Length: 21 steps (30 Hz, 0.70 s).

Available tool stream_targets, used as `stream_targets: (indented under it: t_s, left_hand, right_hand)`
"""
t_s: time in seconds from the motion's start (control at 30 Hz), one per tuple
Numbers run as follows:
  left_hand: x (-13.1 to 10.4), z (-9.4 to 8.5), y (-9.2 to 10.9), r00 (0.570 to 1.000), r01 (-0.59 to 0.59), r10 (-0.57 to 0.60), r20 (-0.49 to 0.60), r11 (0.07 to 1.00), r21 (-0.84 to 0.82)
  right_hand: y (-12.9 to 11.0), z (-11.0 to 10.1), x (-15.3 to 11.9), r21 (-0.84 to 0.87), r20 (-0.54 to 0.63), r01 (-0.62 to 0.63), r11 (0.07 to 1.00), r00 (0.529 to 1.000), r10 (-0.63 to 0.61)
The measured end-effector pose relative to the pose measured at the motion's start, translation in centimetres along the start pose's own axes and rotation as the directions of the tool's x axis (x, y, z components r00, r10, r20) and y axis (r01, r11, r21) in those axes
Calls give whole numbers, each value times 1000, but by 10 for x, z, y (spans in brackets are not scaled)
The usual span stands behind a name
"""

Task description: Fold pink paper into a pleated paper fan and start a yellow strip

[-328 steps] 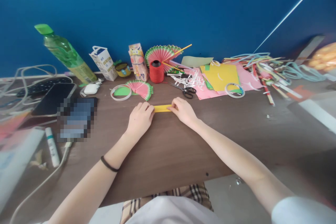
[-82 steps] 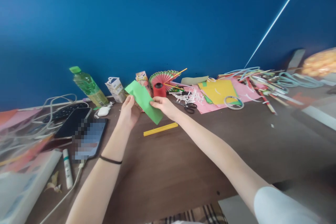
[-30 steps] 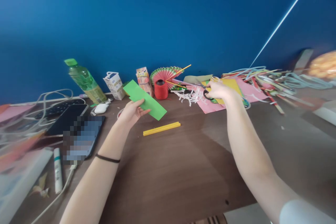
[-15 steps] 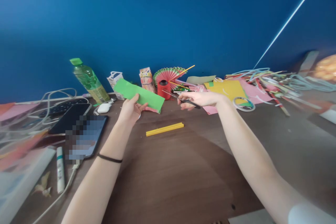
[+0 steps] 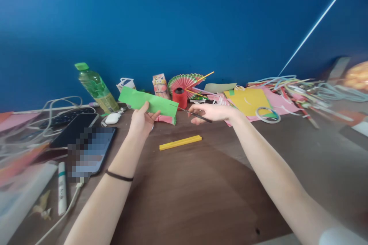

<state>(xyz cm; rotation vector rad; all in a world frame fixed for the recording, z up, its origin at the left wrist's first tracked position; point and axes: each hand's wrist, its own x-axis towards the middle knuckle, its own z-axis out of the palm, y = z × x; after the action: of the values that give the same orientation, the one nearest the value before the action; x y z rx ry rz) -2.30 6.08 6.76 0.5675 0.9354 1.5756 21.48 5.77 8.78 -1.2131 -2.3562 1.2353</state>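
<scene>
My left hand [image 5: 143, 120] pinches a rectangular strip of green paper [image 5: 152, 104] by its lower edge, thumb in front. The strip is held up above the table, slanting slightly down to the right. My right hand [image 5: 205, 113] is closed around the handles of black-handled scissors [image 5: 198, 115]. Their blades point left and meet the right end of the green paper, one blade lying over its front. On the table below both hands lies a folded yellow paper strip [image 5: 180, 142].
Along the blue wall stand a green bottle [image 5: 97, 88], a red cylinder [image 5: 179, 99] and a pink-green paper fan [image 5: 184, 84]. Yellow paper [image 5: 250, 101], a tape roll [image 5: 268, 115] and loose strips lie at right. Phones [image 5: 96, 153], a marker [image 5: 62, 187] and cables are at left.
My right hand has moved left with the scissors, bringing the blades onto the right end of the green paper. The green paper has shifted slightly left and levelled a little.
</scene>
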Motion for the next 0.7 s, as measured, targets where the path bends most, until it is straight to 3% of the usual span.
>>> stream_targets:
  t_s: [0.23, 0.7]
  left_hand:
    - [-5, 4, -2, 1000, 0, -1, 8, 1000, 16]
    - [-9, 8, -7, 999, 37, -37, -3, 999, 0]
  right_hand:
    - [-5, -1, -1, -53, -96, -52, 997, 994, 47]
    - [-9, -1, -6, -38, -103, -12, 999, 995, 8]
